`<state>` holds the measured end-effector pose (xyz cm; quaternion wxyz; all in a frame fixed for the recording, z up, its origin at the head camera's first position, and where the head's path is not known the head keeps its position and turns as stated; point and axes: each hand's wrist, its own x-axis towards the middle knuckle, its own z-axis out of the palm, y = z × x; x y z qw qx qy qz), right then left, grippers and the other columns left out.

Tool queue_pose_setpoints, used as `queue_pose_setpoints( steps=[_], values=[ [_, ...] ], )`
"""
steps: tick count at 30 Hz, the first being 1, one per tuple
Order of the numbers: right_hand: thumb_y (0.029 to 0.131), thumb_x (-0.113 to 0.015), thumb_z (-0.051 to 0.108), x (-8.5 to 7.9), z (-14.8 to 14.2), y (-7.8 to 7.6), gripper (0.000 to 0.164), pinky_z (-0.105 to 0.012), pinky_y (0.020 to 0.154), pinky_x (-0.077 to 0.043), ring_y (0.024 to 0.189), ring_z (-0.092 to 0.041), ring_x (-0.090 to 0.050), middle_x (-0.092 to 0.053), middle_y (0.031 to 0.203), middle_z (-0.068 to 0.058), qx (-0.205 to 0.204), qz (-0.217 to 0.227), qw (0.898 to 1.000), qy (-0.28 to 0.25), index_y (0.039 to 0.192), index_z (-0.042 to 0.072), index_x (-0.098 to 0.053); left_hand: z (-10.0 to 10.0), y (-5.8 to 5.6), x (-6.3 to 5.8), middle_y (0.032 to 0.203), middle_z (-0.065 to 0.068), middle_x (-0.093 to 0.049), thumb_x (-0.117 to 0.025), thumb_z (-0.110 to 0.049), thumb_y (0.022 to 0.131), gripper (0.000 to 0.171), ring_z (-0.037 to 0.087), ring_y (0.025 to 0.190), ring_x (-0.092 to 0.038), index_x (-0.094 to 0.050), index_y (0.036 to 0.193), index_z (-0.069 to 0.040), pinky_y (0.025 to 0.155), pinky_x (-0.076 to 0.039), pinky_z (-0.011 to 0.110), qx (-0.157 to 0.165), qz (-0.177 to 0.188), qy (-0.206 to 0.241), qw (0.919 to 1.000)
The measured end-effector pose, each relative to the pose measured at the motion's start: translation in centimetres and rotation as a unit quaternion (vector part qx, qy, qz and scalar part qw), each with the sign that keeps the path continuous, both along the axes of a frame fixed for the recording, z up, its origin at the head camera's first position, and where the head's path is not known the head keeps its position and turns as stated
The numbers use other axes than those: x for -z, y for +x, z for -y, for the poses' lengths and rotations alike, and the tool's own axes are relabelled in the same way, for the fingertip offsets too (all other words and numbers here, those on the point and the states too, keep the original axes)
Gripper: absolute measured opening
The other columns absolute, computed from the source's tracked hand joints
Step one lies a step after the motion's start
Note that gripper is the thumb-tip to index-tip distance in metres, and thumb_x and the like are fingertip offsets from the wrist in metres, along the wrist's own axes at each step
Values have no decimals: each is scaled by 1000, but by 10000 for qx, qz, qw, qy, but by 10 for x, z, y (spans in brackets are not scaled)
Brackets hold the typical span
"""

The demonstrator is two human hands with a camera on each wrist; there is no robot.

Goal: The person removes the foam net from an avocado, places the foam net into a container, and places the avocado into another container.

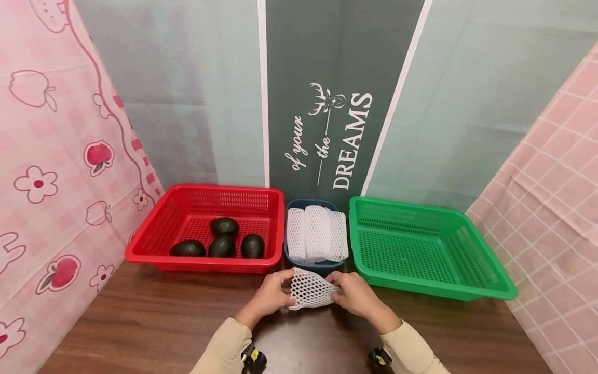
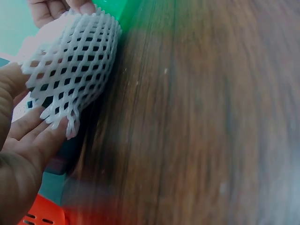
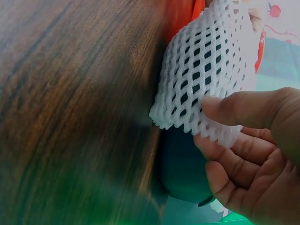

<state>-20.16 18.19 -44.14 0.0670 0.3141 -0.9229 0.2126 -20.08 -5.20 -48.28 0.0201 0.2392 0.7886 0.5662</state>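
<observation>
Both hands hold a white foam net sleeve (image 1: 312, 289) over the table, in front of the blue bin (image 1: 322, 268). My left hand (image 1: 272, 294) grips the rim of its wide left end, thumb and fingers spread apart at that opening. On the other side, the right hand (image 1: 357, 293) pinches the narrower end between thumb and fingers, as the right wrist view also shows at the net's edge (image 3: 199, 70). Dark gaps show through the mesh; no avocado can be made out inside. More foam nets (image 1: 317, 234) lie side by side in the blue bin.
To the left stands a red basket (image 1: 201, 264) with several dark avocados (image 1: 224, 227) in it. A green basket (image 1: 432, 288) stands on the right. Wooden table (image 1: 140, 317) lies in front, and fabric curtains close off the back and both sides.
</observation>
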Motion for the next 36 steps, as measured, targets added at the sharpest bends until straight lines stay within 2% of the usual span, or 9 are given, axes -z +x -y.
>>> queue_pose_setpoints(
  steps=[6,11,15,23,29,33,36],
  values=[
    [69,-72,2,2,0,-1,22,-29,57,-45,66,-10,-57,-65,79,1,-16,-88,10000,-30,91,6,-67,-3,-3,1,87,2,-61,-73,16,54,47,9,78,-58,-58,93,-5,65,-50,23,-164,-585,-422,9973],
    [70,-72,2,3,0,-1,22,-28,57,-45,66,-9,-56,-66,81,1,23,-140,9999,-94,91,7,-67,-2,-5,3,89,2,-61,-70,17,53,48,7,78,-57,-61,97,-3,67,-50,23,-83,-745,-332,9966],
    [70,-71,2,2,-1,-1,21,-27,57,-45,65,-8,-56,-65,79,3,-1,-113,9997,-199,90,8,-67,-1,-3,3,91,4,-60,-70,16,55,46,9,79,-60,-60,97,-1,67,-51,23,-45,-660,-200,9976],
    [70,-72,1,1,-9,2,20,-23,53,-41,59,-4,-48,-59,70,8,-29,98,9990,-438,87,10,-67,10,8,6,105,17,-59,-76,10,64,49,25,84,-63,-58,110,6,68,-53,31,39,-343,306,9989],
    [69,-72,2,0,-13,5,20,-23,52,-39,59,-4,-44,-57,71,9,93,-50,9992,-374,85,12,-67,15,9,6,106,14,-61,-80,5,65,50,28,87,-62,-60,110,1,69,-53,29,7,-424,425,9982],
    [69,-72,2,0,-16,7,20,-23,52,-39,60,-5,-44,-57,71,8,143,-40,9993,-356,85,12,-67,18,10,2,108,14,-61,-80,6,65,51,29,90,-61,-60,111,-1,71,-53,30,1,-259,366,9990],
    [69,-71,1,1,-16,8,19,-23,52,-39,59,-5,-44,-57,71,8,101,47,9993,-363,85,11,-67,20,16,-8,109,18,-60,-78,9,65,49,32,90,-60,-59,110,3,71,-53,35,56,-199,395,9990]
  ],
)
